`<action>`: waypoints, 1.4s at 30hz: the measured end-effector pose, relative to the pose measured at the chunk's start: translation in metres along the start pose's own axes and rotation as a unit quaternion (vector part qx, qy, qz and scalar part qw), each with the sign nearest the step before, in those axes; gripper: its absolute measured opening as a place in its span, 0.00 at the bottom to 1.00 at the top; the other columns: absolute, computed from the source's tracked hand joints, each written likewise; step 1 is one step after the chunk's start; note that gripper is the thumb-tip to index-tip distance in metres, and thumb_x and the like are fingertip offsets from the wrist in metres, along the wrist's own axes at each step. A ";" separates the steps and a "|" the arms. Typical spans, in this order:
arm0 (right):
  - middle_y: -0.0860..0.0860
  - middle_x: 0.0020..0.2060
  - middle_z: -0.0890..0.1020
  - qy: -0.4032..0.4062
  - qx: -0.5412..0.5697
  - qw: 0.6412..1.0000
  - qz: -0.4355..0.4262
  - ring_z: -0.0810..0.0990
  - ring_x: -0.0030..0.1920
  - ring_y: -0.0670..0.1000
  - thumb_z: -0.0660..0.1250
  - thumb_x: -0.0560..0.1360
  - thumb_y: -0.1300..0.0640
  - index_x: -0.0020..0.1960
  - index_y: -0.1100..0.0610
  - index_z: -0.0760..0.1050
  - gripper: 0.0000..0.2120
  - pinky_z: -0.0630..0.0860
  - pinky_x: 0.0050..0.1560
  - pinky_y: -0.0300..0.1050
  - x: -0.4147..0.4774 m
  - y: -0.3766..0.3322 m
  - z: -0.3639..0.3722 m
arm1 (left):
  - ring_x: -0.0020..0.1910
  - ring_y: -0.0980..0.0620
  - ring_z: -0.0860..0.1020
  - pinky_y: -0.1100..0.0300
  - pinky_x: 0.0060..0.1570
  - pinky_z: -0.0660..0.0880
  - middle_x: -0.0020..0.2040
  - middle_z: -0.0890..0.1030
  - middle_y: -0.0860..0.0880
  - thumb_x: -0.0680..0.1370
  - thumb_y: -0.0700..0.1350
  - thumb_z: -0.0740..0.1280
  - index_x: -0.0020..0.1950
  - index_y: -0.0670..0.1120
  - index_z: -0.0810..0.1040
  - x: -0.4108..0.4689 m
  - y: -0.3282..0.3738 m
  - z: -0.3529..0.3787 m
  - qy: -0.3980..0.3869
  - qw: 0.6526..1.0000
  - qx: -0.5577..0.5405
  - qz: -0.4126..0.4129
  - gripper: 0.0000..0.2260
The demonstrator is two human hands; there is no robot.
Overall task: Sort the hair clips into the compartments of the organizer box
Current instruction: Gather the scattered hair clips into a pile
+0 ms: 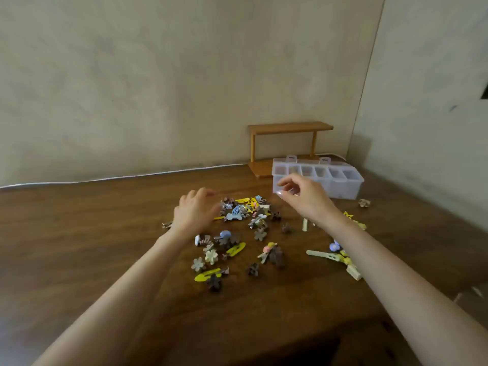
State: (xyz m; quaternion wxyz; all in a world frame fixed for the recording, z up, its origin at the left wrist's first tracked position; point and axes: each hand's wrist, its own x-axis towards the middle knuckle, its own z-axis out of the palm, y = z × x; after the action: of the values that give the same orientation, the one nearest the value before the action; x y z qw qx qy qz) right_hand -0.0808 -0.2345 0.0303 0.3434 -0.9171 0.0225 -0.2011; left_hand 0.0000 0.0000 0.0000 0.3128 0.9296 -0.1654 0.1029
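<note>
Brown wood worktop (105, 233) carries everything. The hair clips (245, 210) lie in a loose scatter at centre, none sorted yet as far as I can see. The organizer box (346, 188) stands at the far right with its lid open, so its row of compartments faces up, ready to take drops from above. The compartments look empty, though the cloudy plastic and blur keep me from being sure. The left grip (195, 210) is palm-down at the left edge of the densest cluster with its fingers curled over. The fingertips are hidden, so I cannot tell whether it has a clip or is only steadying the heap. The right grip (301, 196) is raised in front of the near-left end of the box. Thumb and forefinger are loosely bent with a gap between them, and I see nothing held; my judgement is that it is poised to pick. The long cream clips (320, 254) lie off to the right, partly under the right forearm, and one stray clip (364, 203) sits just beside the box. A small wooden shelf (290, 127) stands behind the box against the wall. Task judged at its start.
</note>
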 end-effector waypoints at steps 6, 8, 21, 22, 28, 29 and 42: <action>0.54 0.58 0.79 0.016 -0.105 0.989 0.102 0.75 0.60 0.56 0.66 0.76 0.50 0.61 0.56 0.75 0.16 0.72 0.59 0.52 -0.025 0.052 -0.023 | 0.74 0.37 0.52 0.35 0.69 0.48 0.74 0.56 0.39 0.73 0.68 0.58 0.71 0.53 0.62 -0.026 -0.040 0.002 -0.072 0.975 0.115 -0.175 0.31; 0.55 0.61 0.77 0.025 -0.130 0.984 0.115 0.72 0.63 0.58 0.66 0.76 0.49 0.63 0.55 0.74 0.18 0.70 0.62 0.54 -0.030 0.065 -0.028 | 0.74 0.38 0.53 0.36 0.70 0.47 0.74 0.57 0.39 0.74 0.67 0.56 0.71 0.50 0.63 -0.026 -0.043 0.005 -0.074 0.975 0.122 -0.168 0.31; 0.61 0.72 0.59 0.054 -0.135 0.954 0.263 0.56 0.73 0.64 0.63 0.76 0.43 0.71 0.55 0.63 0.28 0.55 0.72 0.57 -0.014 0.136 -0.059 | 0.76 0.46 0.51 0.46 0.73 0.54 0.77 0.50 0.46 0.73 0.66 0.58 0.75 0.51 0.53 -0.010 -0.007 0.036 -0.180 0.981 -0.076 -0.018 0.36; 0.62 0.72 0.60 0.048 -0.138 0.952 0.268 0.56 0.73 0.63 0.62 0.76 0.43 0.72 0.55 0.63 0.29 0.55 0.72 0.56 -0.012 0.139 -0.060 | 0.76 0.45 0.49 0.45 0.73 0.52 0.77 0.48 0.46 0.73 0.66 0.59 0.76 0.52 0.51 -0.006 -0.006 0.038 -0.179 0.981 -0.066 -0.025 0.37; 0.58 0.70 0.67 0.004 -0.119 0.958 0.261 0.65 0.70 0.58 0.63 0.76 0.42 0.71 0.57 0.63 0.29 0.63 0.69 0.56 0.004 0.152 -0.056 | 0.75 0.43 0.52 0.45 0.74 0.51 0.77 0.53 0.44 0.75 0.63 0.60 0.76 0.47 0.49 0.024 0.013 0.048 -0.183 0.983 -0.015 -0.026 0.37; 0.57 0.70 0.69 -0.005 -0.114 0.961 0.251 0.67 0.69 0.57 0.63 0.76 0.43 0.71 0.57 0.64 0.29 0.66 0.68 0.55 0.007 0.153 -0.054 | 0.75 0.44 0.53 0.45 0.74 0.50 0.76 0.54 0.44 0.75 0.63 0.60 0.76 0.47 0.50 0.029 0.017 0.050 -0.192 0.981 -0.010 -0.019 0.37; 0.50 0.69 0.70 -0.148 -0.014 0.984 0.102 0.67 0.69 0.51 0.59 0.79 0.46 0.71 0.51 0.65 0.22 0.66 0.63 0.44 0.046 0.097 0.003 | 0.73 0.51 0.58 0.44 0.74 0.46 0.74 0.62 0.53 0.77 0.57 0.61 0.71 0.59 0.62 0.057 0.036 0.062 -0.352 0.925 -0.053 0.130 0.22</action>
State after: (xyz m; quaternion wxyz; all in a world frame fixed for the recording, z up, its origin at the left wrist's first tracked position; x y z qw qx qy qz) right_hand -0.0284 -0.3150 -0.0175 0.3487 -0.9344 0.0681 -0.0267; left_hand 0.0446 -0.0788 -0.0123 0.2673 0.8582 -0.3899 -0.2000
